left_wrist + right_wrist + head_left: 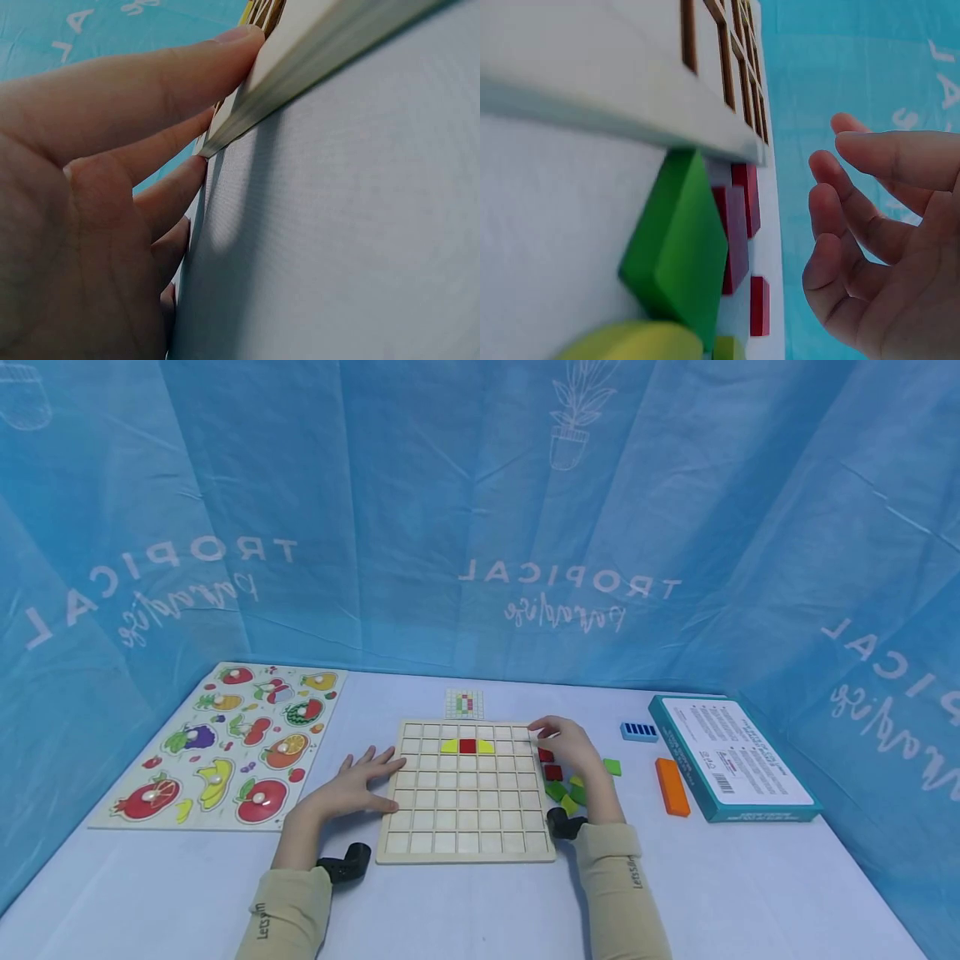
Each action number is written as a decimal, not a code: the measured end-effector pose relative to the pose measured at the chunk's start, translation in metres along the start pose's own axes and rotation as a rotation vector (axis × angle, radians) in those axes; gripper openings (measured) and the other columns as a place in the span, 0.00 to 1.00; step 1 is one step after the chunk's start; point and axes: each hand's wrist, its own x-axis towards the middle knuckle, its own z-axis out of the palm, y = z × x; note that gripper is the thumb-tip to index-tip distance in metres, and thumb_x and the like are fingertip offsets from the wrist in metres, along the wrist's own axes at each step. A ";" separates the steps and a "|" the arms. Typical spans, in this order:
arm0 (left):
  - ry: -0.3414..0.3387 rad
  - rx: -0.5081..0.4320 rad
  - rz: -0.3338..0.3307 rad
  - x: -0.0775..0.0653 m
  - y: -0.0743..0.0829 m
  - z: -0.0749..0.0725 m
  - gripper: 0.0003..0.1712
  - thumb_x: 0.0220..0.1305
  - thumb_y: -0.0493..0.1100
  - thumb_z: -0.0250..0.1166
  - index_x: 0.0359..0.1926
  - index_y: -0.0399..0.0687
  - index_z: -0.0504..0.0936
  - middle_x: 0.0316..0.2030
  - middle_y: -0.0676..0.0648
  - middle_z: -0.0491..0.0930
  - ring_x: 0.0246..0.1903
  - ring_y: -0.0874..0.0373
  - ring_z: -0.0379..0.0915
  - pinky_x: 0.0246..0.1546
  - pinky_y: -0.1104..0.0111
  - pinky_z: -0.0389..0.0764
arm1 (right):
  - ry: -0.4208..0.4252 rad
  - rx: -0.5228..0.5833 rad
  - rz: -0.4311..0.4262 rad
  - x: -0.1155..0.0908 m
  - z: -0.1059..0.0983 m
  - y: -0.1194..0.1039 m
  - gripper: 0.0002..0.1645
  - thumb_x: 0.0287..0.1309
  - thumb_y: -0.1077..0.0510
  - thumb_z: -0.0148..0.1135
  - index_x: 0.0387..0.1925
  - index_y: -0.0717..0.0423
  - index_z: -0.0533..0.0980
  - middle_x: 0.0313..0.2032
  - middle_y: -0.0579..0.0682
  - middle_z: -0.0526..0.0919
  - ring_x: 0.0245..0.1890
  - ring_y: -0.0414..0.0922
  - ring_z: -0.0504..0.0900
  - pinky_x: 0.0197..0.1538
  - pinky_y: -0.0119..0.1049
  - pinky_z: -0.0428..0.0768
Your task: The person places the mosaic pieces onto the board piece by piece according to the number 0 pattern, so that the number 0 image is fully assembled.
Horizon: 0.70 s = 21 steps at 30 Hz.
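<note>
A wooden grid board (468, 861) lies flat on the table. In its upper rows a red square (467, 746) sits between two yellow curved pieces, the left one (449, 747) and the right one (486, 747). My left hand (352, 787) has its fingers spread, fingertips at the board's left edge. In the left wrist view the thumb (187, 71) touches the board's rim. My right hand (567, 745) hovers by the upper right corner, fingers loosely bent with nothing between them. Below it are red blocks (552, 772) and a green block (682, 255).
A small pattern card (464, 703) lies behind the board. On the left is a fruit puzzle board (247, 735). To the right are more green and yellow blocks (577, 795), a blue striped block (639, 732), an orange bar (672, 787) and a teal box (735, 756).
</note>
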 end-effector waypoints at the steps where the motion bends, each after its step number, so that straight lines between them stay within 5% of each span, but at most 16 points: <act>1: 0.000 -0.001 0.002 0.000 0.000 0.000 0.48 0.43 0.55 0.69 0.64 0.41 0.65 0.68 0.33 0.49 0.69 0.36 0.28 0.64 0.44 0.22 | 0.004 0.008 0.004 0.000 -0.001 0.001 0.16 0.58 0.62 0.56 0.49 0.55 0.76 0.47 0.56 0.77 0.47 0.51 0.74 0.47 0.44 0.76; 21: -0.013 0.061 -0.065 0.003 0.003 0.001 0.45 0.45 0.46 0.69 0.65 0.38 0.63 0.69 0.34 0.48 0.69 0.35 0.29 0.65 0.44 0.25 | -0.015 -0.018 0.084 0.002 -0.002 0.018 0.21 0.47 0.71 0.60 0.45 0.54 0.78 0.44 0.56 0.77 0.43 0.51 0.74 0.45 0.42 0.79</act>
